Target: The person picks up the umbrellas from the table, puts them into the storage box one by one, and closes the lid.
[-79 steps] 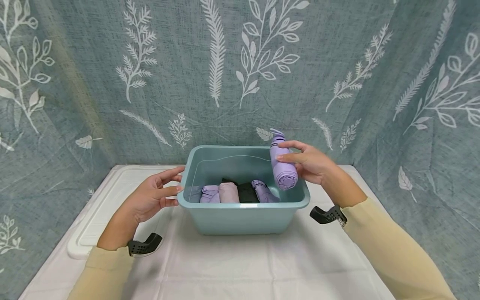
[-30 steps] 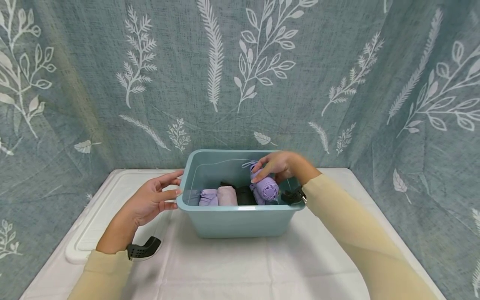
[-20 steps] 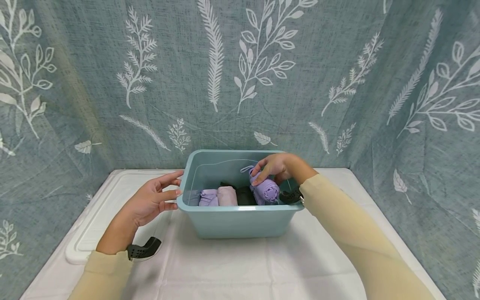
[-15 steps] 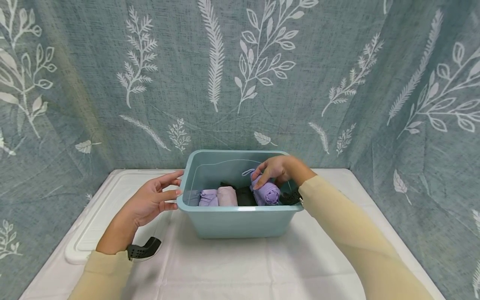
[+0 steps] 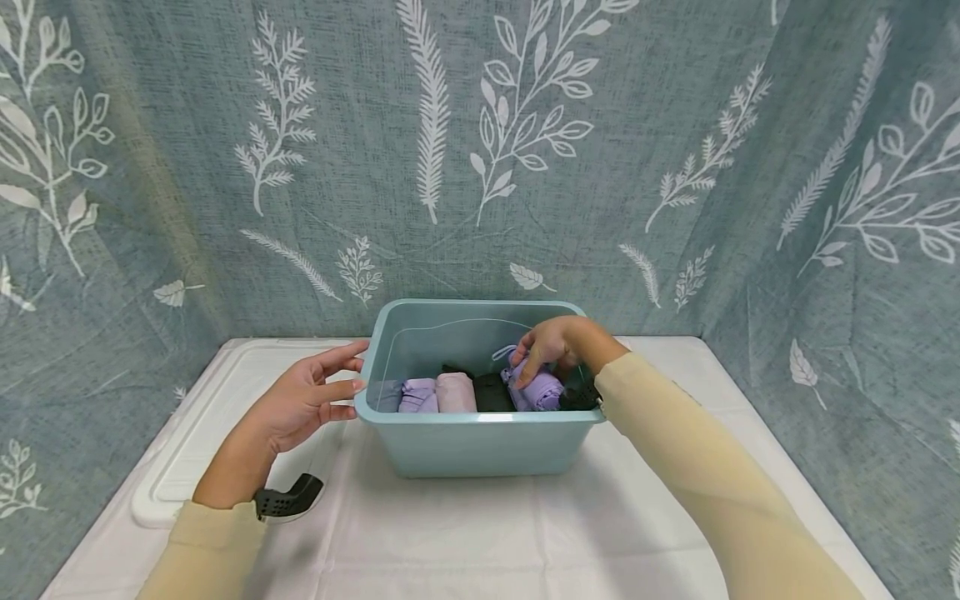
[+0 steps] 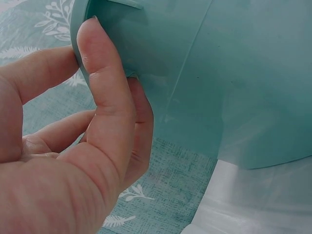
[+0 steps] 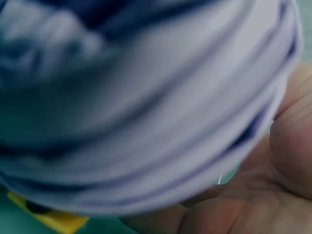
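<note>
My right hand (image 5: pixel 553 343) reaches down into a teal plastic bin (image 5: pixel 480 446) and grips a rolled lavender fabric bundle (image 5: pixel 543 392) with a cord loop at its far end. Close up, the right wrist view shows the bundle's layered folds (image 7: pixel 161 141), blurred. Beneath it, the darker lavender roll is mostly hidden. To its left lie a black roll (image 5: pixel 492 393), a pale pink roll (image 5: pixel 456 393) and another lavender roll (image 5: pixel 417 396). My left hand (image 5: pixel 303 396) touches the bin's left rim, its relaxed fingertips against the outside edge (image 6: pixel 80 53).
A white lid (image 5: pixel 161 475) lies on the white-covered table (image 5: pixel 465 542) to the left of the bin. Behind hangs a blue-grey curtain (image 5: pixel 360 150) with white leaf prints. Something yellow (image 7: pixel 63 222) shows below the bundle in the right wrist view.
My right hand has carried the lavender bundle from above the bin's right side down and left, onto the darker lavender roll, then lower into the bin. My left hand stays at the rim.
</note>
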